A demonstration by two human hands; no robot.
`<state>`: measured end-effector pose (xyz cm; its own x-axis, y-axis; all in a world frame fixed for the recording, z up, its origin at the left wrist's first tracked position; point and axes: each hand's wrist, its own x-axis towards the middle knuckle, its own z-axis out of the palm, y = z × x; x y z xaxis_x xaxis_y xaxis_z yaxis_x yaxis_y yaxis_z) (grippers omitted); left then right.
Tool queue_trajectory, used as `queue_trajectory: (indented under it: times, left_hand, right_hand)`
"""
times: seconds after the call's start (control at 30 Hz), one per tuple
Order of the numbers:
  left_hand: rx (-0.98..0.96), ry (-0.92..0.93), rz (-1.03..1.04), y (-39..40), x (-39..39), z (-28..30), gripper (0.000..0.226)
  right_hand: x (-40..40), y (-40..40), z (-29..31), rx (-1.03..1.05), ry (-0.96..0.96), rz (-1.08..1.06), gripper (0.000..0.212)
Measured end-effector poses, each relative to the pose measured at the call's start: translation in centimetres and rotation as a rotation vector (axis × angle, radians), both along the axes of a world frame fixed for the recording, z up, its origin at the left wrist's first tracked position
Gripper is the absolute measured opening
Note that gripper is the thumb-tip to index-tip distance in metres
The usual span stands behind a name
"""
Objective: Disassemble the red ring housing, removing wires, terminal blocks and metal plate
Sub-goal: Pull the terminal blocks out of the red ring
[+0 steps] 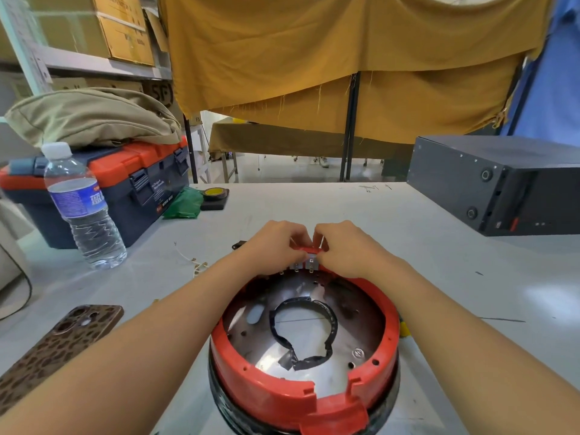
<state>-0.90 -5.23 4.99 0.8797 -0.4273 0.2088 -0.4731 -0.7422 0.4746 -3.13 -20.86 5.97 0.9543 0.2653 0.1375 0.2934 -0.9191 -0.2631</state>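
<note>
Your left hand [276, 246] and right hand [342, 249] both pinch the terminal block [309, 262]; the red ring housing [282, 390] lies directly below your grip.

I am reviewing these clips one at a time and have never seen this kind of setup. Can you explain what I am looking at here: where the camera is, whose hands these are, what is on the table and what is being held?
There is no robot. A person wears one wide-angle camera on the head, so you look down along both forearms.

The left hand and right hand meet at the far rim of a red ring housing standing on the grey table. Their fingers pinch at small grey terminal blocks fixed to that rim. Inside the ring lies a shiny metal plate with a torn black gasket round its middle opening.

Elsewhere on the table: a water bottle, a red and dark toolbox under a beige bag, a phone in a spotted case, loose white wires, and a black box on the right.
</note>
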Motion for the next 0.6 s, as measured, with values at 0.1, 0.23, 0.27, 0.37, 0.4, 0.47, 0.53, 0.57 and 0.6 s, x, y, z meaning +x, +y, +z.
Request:
queue_trajectory:
  times: [0.1,0.23,0.27,0.37,0.4,0.47,0.53,0.57,0.6]
  left_hand:
    - [-0.016,0.000,-0.015,0.3,0.1,0.0,0.009]
    - [-0.008,0.012,-0.027,0.5,0.3,0.2,0.011]
    - [-0.009,0.017,-0.027,0.6,0.3,0.3,0.011]
    - [-0.026,0.039,-0.027,0.8,0.4,0.3,0.012]
    - [-0.046,0.050,-0.025,0.9,0.4,0.1,0.012]
    - [-0.106,0.072,-0.020,1.0,0.2,-0.3,0.011]
    - [-0.148,0.071,-0.023,1.1,0.1,-0.7,0.010]
    - [-0.150,0.061,-0.026,1.2,0.1,-0.7,0.010]
    - [-0.146,0.052,-0.027,1.2,0.0,-0.8,0.010]
  right_hand:
    - [0.3,-0.2,-0.8,0.088,-0.011,0.032,0.021]
    - [0.5,-0.7,-1.6,0.100,-0.087,0.074,0.019]
    - [0.6,-0.8,-1.6,0.100,-0.101,0.098,0.019]
    - [0.7,-0.9,-1.6,0.118,-0.117,0.161,0.017]
    - [0.7,-1.0,-1.6,0.127,-0.120,0.168,0.017]
    - [0.7,-1.0,-1.7,0.158,-0.118,0.171,0.017]
    - [0.7,-1.0,-1.8,0.174,-0.119,0.179,0.018]
    - [0.7,-1.0,-1.8,0.176,-0.123,0.181,0.018]
    - [0.7,-1.1,-1.8,0.178,-0.126,0.181,0.019]
